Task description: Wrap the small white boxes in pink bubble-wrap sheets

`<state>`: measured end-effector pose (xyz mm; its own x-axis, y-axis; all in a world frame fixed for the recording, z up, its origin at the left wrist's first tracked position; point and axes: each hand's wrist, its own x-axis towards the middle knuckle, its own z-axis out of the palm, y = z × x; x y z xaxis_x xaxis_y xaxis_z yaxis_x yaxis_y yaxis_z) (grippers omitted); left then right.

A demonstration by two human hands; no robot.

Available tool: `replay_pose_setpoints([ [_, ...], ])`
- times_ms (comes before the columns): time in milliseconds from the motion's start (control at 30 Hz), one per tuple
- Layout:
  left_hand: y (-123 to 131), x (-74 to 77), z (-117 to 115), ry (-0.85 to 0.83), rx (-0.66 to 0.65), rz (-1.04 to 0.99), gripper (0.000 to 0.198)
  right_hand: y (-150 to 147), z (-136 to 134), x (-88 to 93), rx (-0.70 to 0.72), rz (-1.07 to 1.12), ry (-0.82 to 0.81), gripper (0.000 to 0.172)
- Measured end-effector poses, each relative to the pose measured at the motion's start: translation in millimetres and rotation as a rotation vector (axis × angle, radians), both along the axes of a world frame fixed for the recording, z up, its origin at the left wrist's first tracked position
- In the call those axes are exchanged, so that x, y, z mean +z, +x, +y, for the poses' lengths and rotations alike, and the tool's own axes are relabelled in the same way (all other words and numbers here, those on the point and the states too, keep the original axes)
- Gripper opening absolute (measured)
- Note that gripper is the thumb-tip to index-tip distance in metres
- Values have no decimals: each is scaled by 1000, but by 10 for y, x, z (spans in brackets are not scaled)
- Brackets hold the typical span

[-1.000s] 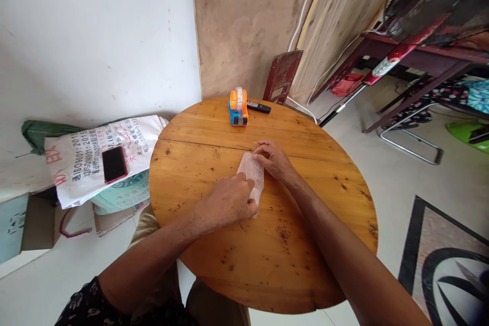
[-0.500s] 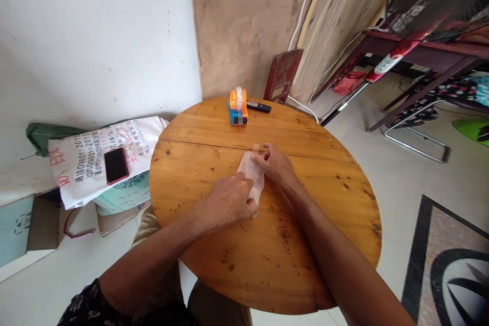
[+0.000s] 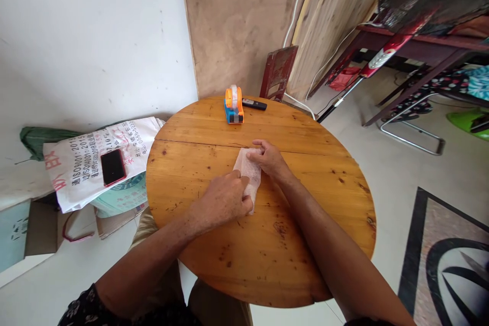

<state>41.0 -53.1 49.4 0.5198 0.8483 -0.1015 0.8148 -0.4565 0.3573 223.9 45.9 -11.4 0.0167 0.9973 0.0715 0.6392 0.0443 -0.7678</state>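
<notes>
A whitish, see-through packet, which looks like bubble wrap [image 3: 249, 167], lies on the round wooden table [image 3: 324, 204] between my hands. My left hand [image 3: 225, 194] is closed on its near left side, fingers curled. At the far end my right hand [image 3: 269, 159] grips the packet's edge, thumb on top and fingers bent round behind. What is inside the wrap cannot be made out. Beyond my hands stands an orange and blue tape dispenser [image 3: 234, 107] with a roll of clear tape. Right beside it lies a slim black device [image 3: 254, 105], perhaps a remote.
Left of the table, a phone [image 3: 113, 167] rests on white printed sacks [image 3: 69, 163]. A dark red chair [image 3: 278, 74] stands behind the table. A fan [image 3: 382, 53] and a dark red desk [image 3: 439, 48] are at the right.
The small clear tab, like tape, sticking out past the packet's far end no longer shows; my right thumb and fingers now lie over that end. The view has shifted slightly.
</notes>
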Motion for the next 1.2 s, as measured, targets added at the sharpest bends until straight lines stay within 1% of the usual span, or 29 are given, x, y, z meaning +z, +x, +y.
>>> replay_pose_setpoints([
  [167,-5,13,-14,34,-18,-13,39,-62,-15,-13,-52,-163,37,59],
  [300,12,15,-31,60,-44,12,35,-101,-35,-8,-67,-209,28,59],
  [433,22,-7,-46,169,-71,16,27,-112,-38,-9,-79,-222,37,56],
  [500,14,-28,-44,206,-113,0,24,-98,-30,-21,-80,-197,46,54],
  [567,1,-52,-39,198,-148,-16,22,-78,-22,-41,-75,-136,66,53],
  [633,-9,-76,-37,169,-151,-28,22,-64,-18,-59,-68,-32,88,51],
  [733,-11,-106,-47,154,-130,-56,22,-70,-28,-48,-60,193,104,46],
  [833,-6,-133,-59,161,-109,-91,20,-99,-63,39,-45,394,88,44],
  [933,-9,-177,-64,153,-72,-135,19,-124,-134,181,-7,480,85,44],
  [1067,-24,-273,-72,163,-19,-248,23,-158,-309,371,95,501,148,37],
  [1200,-36,-385,-107,198,48,-388,26,-211,-555,481,164,426,241,32],
])
